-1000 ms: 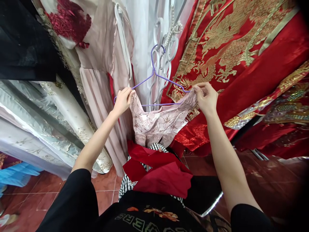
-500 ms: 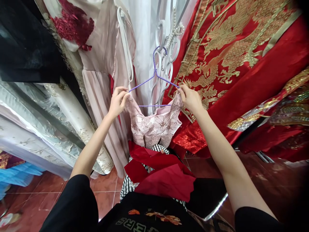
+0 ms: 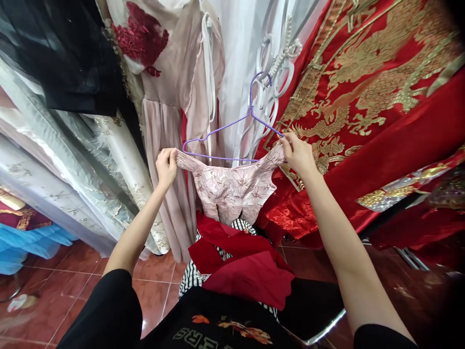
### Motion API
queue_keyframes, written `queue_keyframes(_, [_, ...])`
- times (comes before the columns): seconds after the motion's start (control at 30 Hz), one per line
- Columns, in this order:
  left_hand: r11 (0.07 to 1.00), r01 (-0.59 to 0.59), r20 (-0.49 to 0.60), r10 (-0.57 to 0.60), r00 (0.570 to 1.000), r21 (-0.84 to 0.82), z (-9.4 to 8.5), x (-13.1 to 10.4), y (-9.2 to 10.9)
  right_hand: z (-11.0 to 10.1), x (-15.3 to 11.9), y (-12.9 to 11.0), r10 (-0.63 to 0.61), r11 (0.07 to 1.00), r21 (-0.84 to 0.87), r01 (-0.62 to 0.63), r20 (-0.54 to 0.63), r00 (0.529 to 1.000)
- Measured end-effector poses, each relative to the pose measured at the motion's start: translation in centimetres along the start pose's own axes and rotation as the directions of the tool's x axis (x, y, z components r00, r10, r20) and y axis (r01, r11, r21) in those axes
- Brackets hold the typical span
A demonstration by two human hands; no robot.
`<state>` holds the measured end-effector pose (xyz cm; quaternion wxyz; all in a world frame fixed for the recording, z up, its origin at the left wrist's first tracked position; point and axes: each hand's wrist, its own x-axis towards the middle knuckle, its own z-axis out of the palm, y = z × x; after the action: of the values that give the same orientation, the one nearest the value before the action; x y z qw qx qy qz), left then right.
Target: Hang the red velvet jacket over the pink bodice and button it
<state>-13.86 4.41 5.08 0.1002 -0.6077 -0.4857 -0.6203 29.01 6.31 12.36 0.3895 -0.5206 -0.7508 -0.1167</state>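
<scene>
Left hand [image 3: 167, 168]: pinching pink dress [image 3: 238, 189] at shoulder [image 3: 186, 162] | right hand [image 3: 298, 154]: pinching opposite shoulder [image 3: 273, 156] | purple hanger [image 3: 228, 124]: between hands

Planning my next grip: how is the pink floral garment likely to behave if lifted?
Probably floppy: the pink floral garment dips between the left hand and right hand. It may crumple rather than hold shape, given the folds near its waist. Its top is probably light, as fingertip grips hold its shoulders.

Glossy reddish floor tiles [image 3: 154, 296] with pale joints [image 3: 167, 292] throw back bright light; white cloth [image 3: 236, 72] hangs behind a white frame [image 3: 291, 75] of looping curves.
</scene>
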Motion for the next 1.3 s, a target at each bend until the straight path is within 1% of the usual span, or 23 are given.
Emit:
queue_keyframes(0.13, [0.999,0.027,0.009,-0.027,1.0,-0.037,0.2,0.0,0.4,-0.1,0.0,0.1,-0.001,1.0,0.02,0.001,-0.001,1.0])
queue_keyframes(0.4, [0.998,0.061,0.045,-0.06,0.997,-0.025,0.8,0.9,0.5,0.0,-0.1,0.2,-0.005,0.999,0.046,0.006,-0.01,1.0])
queue_keyframes(0.5, [0.998,0.052,0.033,-0.051,0.998,-0.022,0.6,0.6,0.6,-0.1,-0.1,0.1,0.002,0.999,0.046,-0.001,-0.009,1.0])
queue_keyframes(0.63, [0.997,0.062,0.023,-0.061,0.998,-0.054,0.2,-0.2,0.0,-0.1,-0.1,0.0,0.001,0.999,0.05,-0.001,0.002,1.0])
queue_keyframes(0.73, [0.988,0.104,0.066,-0.097,0.993,-0.11,0.1,-0.2,-0.6,0.0,-0.2,0.1,-0.005,0.998,0.059,0.005,-0.005,1.0])
queue_keyframes(0.83, [0.985,0.12,0.095,-0.109,0.99,-0.123,0.2,0.2,-0.9,0.0,-0.2,0.1,-0.008,0.998,0.064,0.009,-0.013,1.0])
queue_keyframes(0.97, [0.989,0.094,0.104,-0.082,0.991,-0.111,0.2,0.7,-0.1,0.0,-0.3,-0.1,0.006,0.998,0.066,-0.005,-0.006,1.0])
queue_keyframes(1.1, [1.0,-0.018,0.118,0.016,0.993,0.016,0.4,1.7,1.3,0.1,-0.6,-0.3,0.019,0.997,0.075,-0.018,-0.01,1.0])
queue_keyframes(1.17, [0.997,-0.062,0.111,0.056,0.992,0.051,0.6,2.4,1.9,0.2,-0.7,-0.3,0.021,0.997,0.076,-0.02,-0.022,1.0])
queue_keyframes(1.23, [0.997,-0.074,0.102,0.07,0.992,0.037,0.8,3.1,2.4,0.2,-0.6,-0.1,0.018,0.997,0.074,-0.016,-0.032,0.999])
queue_keyframes(1.3, [0.996,-0.094,0.128,0.091,0.988,0.013,1.1,3.8,3.1,0.1,-0.4,0.1,0.005,0.998,0.067,-0.004,-0.027,1.0])
